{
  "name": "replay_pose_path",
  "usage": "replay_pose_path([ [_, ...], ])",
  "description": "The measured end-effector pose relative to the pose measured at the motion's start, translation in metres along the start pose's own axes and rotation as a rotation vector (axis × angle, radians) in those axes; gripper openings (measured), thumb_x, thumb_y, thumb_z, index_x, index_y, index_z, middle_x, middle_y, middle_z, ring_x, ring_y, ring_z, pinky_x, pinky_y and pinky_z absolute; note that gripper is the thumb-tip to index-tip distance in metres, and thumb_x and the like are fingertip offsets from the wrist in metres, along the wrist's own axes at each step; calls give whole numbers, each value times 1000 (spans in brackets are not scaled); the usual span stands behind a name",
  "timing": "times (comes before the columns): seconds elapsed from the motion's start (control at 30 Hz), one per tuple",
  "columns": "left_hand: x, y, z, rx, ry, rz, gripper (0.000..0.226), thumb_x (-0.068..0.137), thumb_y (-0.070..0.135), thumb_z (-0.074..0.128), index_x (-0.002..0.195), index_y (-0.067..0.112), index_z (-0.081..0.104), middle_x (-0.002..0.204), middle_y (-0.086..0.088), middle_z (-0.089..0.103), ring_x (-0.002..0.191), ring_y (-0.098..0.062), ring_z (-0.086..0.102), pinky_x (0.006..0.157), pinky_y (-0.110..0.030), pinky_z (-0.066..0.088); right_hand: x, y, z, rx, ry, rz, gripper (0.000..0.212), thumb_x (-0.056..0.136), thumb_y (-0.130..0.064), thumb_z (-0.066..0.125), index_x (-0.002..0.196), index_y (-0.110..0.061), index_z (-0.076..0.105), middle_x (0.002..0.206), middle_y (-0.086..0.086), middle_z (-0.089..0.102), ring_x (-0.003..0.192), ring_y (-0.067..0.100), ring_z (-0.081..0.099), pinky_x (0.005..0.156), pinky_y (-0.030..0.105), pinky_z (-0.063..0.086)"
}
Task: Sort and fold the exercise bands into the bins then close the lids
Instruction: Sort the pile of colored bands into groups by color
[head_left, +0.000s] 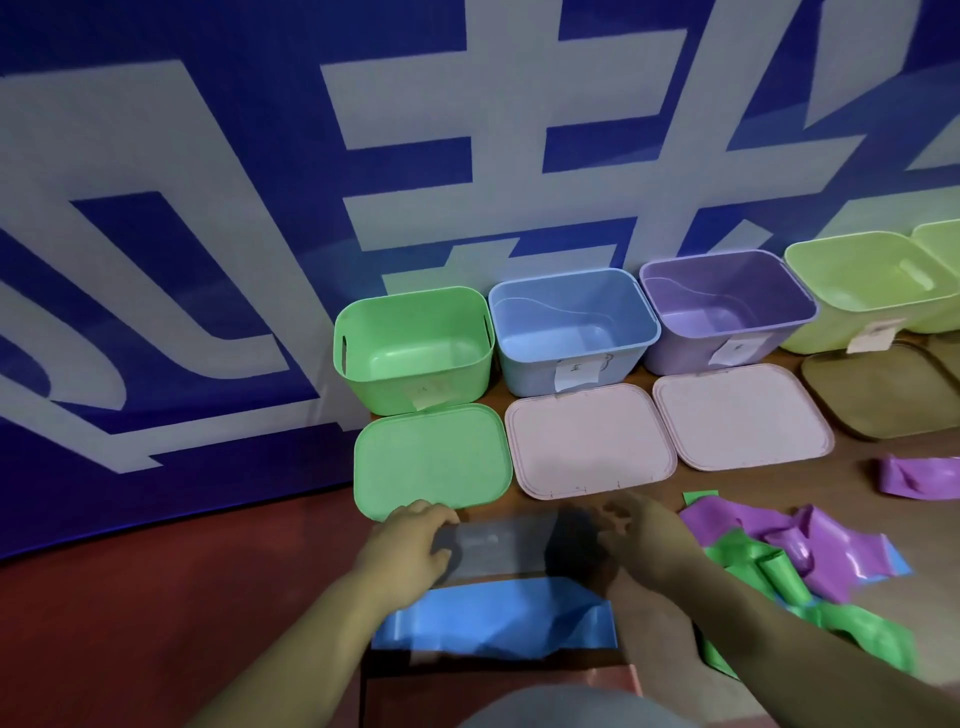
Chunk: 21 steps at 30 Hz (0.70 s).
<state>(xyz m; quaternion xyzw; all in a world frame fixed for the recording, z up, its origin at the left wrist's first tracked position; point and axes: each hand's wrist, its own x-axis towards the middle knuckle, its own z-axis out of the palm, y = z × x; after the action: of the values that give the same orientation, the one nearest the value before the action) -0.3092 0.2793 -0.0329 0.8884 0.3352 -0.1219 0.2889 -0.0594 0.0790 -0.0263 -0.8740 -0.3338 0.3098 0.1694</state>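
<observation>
I log open green bin (415, 338), blue bin (571, 322), purple bin (727, 301), yellow-green bin (867, 280) far, lids (587, 441) flat before them, grey band (498, 545), blue band (493, 618) flat near, tangled bands (810, 551) right

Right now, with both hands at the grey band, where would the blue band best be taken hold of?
Probably by its two short ends, the left hand coming from the left and the right hand from the right. The blue band lies flat and stretched sideways on the table, nearer the person than the grey band, so pinched ends would lift it straight for folding.
</observation>
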Motion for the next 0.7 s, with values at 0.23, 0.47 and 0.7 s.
replay_pose_path([
  [0.23, -2, 53, 23, -73, 9, 68, 43, 89, 30, 66, 131, 30, 55, 128, 8, 57, 117, -14, 56, 98, -28, 46, -29, 48, -25, -37, 111, -86, 29, 78, -21, 71, 106, -21, 65, 102, -3, 66, 94, 20, 65, 75, 26, 44],
  [0.47, 18, 138, 55, -148, -20, 153, 43, 87, 28, 69, 128, 29, 57, 118, 7, 60, 107, -12, 60, 95, -28, 48, -53, 120, -73, -17, 186, 35, 24, 81, -23, 69, 105, -24, 70, 105, -3, 70, 90, 18, 66, 75, 27, 48],
  [0.7, 50, 238, 93, -190, -37, 208, 47, 84, 31, 70, 128, 33, 56, 122, 9, 57, 108, -11, 60, 96, -29, 49, -66, 210, -117, -3, 166, 183, 25, 80, -25, 71, 104, -24, 70, 108, 3, 69, 91, 24, 67, 76, 29, 51],
])
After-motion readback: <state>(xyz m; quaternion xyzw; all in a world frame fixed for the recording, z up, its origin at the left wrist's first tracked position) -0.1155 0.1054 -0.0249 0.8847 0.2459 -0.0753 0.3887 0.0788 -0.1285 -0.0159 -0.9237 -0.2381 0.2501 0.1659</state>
